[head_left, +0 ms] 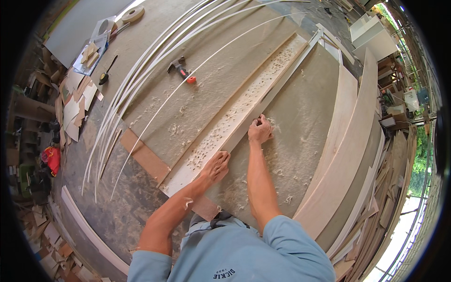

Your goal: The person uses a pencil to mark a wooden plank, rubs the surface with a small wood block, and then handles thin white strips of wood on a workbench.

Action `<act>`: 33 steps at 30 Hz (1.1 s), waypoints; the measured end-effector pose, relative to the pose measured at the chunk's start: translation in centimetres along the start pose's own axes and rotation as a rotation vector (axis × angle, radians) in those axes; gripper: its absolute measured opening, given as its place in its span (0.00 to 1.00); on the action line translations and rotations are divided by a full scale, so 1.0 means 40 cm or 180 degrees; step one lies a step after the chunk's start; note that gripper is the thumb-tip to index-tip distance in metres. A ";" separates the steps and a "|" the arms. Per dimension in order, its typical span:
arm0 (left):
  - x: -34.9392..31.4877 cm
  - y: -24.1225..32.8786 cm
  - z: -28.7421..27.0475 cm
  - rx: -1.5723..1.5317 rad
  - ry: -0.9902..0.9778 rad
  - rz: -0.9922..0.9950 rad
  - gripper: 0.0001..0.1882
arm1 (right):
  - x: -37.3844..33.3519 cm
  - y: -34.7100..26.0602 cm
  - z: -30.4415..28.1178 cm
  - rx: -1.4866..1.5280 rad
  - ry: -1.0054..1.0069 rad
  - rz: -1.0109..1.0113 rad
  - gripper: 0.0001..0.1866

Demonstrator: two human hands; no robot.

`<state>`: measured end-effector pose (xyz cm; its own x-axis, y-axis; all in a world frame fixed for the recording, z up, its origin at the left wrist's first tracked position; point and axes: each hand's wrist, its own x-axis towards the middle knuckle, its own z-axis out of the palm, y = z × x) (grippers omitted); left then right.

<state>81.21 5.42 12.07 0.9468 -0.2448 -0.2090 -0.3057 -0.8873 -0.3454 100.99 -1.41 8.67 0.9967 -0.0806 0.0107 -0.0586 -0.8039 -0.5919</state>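
A long, shallow wooden panel (244, 105) with raised side strips lies slantwise on the work surface, speckled with many small dark bits. My left hand (217, 167) curls its fingers over the panel's right side strip (244, 128), close to the near end. Farther up that same strip, my right hand (260, 130) is closed, thumb and fingers bunched against its edge. Whatever may be between those right fingertips is hidden. A claw hammer (182, 70) with a black and red handle rests to the left of the panel.
Thin white strips (141, 66) arc across the left side. Curved wide boards (345, 136) stand along the right. A screwdriver-like tool (107, 73), a tape roll (133, 14) and wood offcuts (73, 110) lie at left. Shavings (183, 110) litter the surface.
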 end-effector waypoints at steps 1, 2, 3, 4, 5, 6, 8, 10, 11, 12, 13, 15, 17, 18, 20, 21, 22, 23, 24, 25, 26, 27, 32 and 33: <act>0.012 -0.007 -0.003 -0.0244 0.0046 -0.0003 0.09 | 0.010 -0.001 0.001 -0.0003 0.0007 -0.0001 0.14; 0.021 -0.011 -0.007 -0.0488 0.0091 -0.0007 0.11 | 0.019 -0.002 0.001 -0.0104 0.0040 0.0025 0.13; 0.029 -0.008 -0.003 -0.0482 0.0103 -0.0011 0.11 | 0.027 -0.002 0.002 -0.0197 0.0078 0.0045 0.12; 0.041 -0.004 0.006 -0.0626 0.0090 -0.0078 0.12 | 0.034 0.004 0.007 -0.0193 0.0088 0.0036 0.12; 0.051 0.000 0.012 -0.0770 0.0077 -0.0146 0.12 | 0.040 0.011 0.014 -0.0140 0.0239 0.0023 0.11; 0.058 0.003 0.014 -0.0773 0.0075 -0.0161 0.12 | 0.042 0.011 0.015 -0.0091 0.0372 0.0005 0.09; 0.071 0.004 0.019 -0.0307 0.0020 -0.0222 0.13 | 0.059 0.018 0.007 -0.0007 0.0181 0.0177 0.07; 0.077 0.005 0.027 -0.0273 0.0173 -0.0253 0.13 | 0.071 0.022 0.003 0.0070 0.0000 0.0357 0.06; 0.080 0.006 0.031 -0.0235 0.0324 -0.0274 0.13 | 0.073 0.026 0.006 -0.0002 0.0144 0.0332 0.05; 0.084 0.001 0.019 -0.0244 0.0320 -0.0278 0.13 | 0.073 0.029 0.006 -0.0078 0.0284 0.0313 0.05; 0.093 -0.004 0.003 -0.0366 -0.0074 -0.0183 0.14 | 0.077 0.029 0.007 -0.0085 0.0278 0.0310 0.05; 0.104 -0.007 -0.008 -0.0495 -0.0466 -0.0093 0.14 | 0.093 0.019 0.006 -0.0139 0.0283 0.0322 0.06; 0.112 -0.004 -0.008 -0.0288 -0.0248 -0.0220 0.15 | 0.103 0.008 -0.003 -0.0137 0.0222 0.0384 0.06; 0.118 -0.006 -0.013 -0.0289 -0.0245 -0.0230 0.15 | 0.109 0.004 -0.006 -0.0124 0.0166 0.0453 0.07; 0.130 -0.010 -0.024 0.0014 -0.0442 -0.0137 0.14 | 0.121 0.003 -0.013 -0.0177 0.0120 0.0446 0.07; 0.133 -0.012 -0.019 0.0020 -0.0438 -0.0144 0.14 | 0.128 0.002 -0.016 -0.0227 0.0078 0.0450 0.07; 0.135 -0.016 -0.013 -0.0014 -0.0244 -0.0071 0.13 | 0.136 0.002 -0.019 -0.0221 0.0081 0.0444 0.07; 0.139 -0.019 -0.008 -0.0047 -0.0049 0.0004 0.12 | 0.146 0.001 -0.021 -0.0198 0.0031 0.0400 0.07; 0.145 -0.021 -0.017 -0.0047 -0.0040 0.0013 0.12 | 0.152 0.007 -0.025 -0.0184 -0.0013 0.0368 0.07; 0.155 -0.024 -0.027 -0.0138 -0.0172 0.0034 0.10 | 0.154 0.018 -0.021 -0.0187 0.0000 0.0376 0.07; 0.165 -0.027 -0.037 -0.0229 -0.0301 0.0059 0.08 | 0.155 0.033 -0.011 -0.0300 0.0056 0.0375 0.07; 0.169 -0.030 -0.047 -0.0235 -0.0304 0.0061 0.08 | 0.148 0.039 -0.004 -0.0415 0.0092 0.0367 0.07; 0.169 -0.044 -0.050 -0.0531 -0.0290 -0.0095 0.11 | 0.045 0.016 -0.028 -0.0193 -0.0253 0.0290 0.06; 0.172 -0.042 -0.042 -0.0525 -0.0289 -0.0092 0.11 | 0.047 0.011 -0.034 -0.0142 -0.0257 0.0327 0.06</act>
<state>88.42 4.56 12.73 0.9396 -0.1885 -0.2855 -0.2507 -0.9473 -0.1994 102.77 -2.73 9.54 0.9865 -0.1176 -0.1141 -0.1613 -0.8194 -0.5501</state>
